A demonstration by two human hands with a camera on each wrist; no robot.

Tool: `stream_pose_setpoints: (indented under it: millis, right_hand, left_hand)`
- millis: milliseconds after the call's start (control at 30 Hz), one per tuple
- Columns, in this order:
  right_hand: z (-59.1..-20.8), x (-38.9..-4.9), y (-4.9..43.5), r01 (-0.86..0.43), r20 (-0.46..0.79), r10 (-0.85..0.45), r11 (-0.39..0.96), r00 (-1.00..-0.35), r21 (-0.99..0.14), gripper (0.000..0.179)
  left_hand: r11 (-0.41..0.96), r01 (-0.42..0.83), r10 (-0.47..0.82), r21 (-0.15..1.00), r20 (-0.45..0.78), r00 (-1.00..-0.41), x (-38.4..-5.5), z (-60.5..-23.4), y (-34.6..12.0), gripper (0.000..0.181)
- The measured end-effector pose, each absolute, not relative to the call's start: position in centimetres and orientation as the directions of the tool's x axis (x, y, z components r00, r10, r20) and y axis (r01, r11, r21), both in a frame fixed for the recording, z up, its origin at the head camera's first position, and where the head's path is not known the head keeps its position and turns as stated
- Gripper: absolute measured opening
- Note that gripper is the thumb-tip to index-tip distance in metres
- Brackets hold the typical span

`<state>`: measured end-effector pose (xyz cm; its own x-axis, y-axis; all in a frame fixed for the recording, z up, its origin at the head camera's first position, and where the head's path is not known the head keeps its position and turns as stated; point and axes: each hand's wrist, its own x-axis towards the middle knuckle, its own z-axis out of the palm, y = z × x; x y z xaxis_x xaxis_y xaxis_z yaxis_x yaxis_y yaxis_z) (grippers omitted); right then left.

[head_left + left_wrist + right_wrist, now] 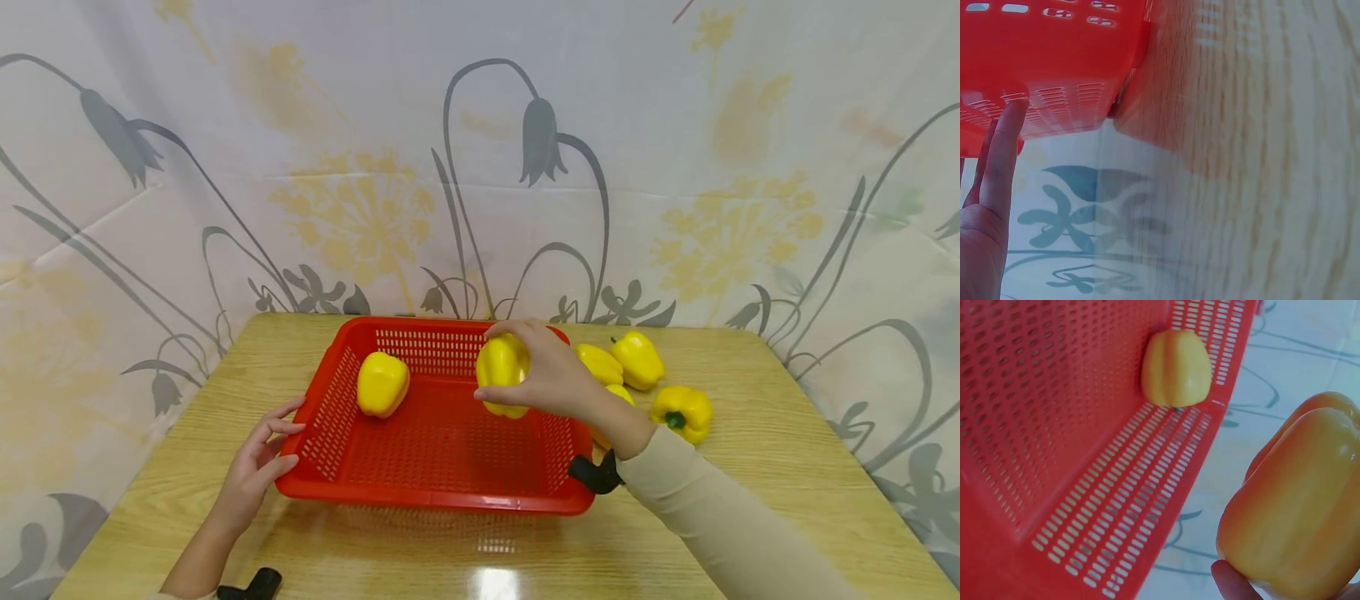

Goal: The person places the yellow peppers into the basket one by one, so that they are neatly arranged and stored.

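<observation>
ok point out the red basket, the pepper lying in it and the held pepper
Red basket [450, 433]: head view, bare floor
Pepper lying in it [382, 385]: head view, its side
Held pepper [1294, 509]: right wrist view, its side

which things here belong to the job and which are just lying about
Part of the job:
right hand, holding a yellow pepper
left hand, touching the red basket
pepper inside the basket
loose peppers on its right, probably

Just there:
wooden table
flowered backdrop
black wrist gear
</observation>
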<state>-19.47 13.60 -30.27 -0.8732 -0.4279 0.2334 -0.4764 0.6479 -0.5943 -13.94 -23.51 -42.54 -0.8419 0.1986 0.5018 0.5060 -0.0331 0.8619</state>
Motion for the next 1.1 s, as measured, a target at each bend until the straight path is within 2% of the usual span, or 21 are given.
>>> stream_pose_setpoints:
  millis: [467,867,1100]
  right_hand:
    - [-32.5,-21.9,10.0,-0.415,0.152,-0.418,0.664,-0.896,-0.622,0.068]
    - [-34.7,-23.8,7.0,-0.368,0.052,-0.421,0.719,-0.906,-0.589,0.071]
    - [-36.5,-24.4,6.4,-0.323,-0.029,-0.394,0.792,-0.919,-0.518,0.072]
  left_hand:
    - [-0.037,0.516,0.204,0.856,0.512,-0.835,-14.0,-42.8,-23.6,0.027]
    - [-0.071,0.51,0.209,0.857,0.513,-0.833,-14.1,-43.0,-23.7,0.029]
    - [-0.067,0.499,0.206,0.864,0.501,-0.84,-14.0,-42.9,-23.7,0.028]
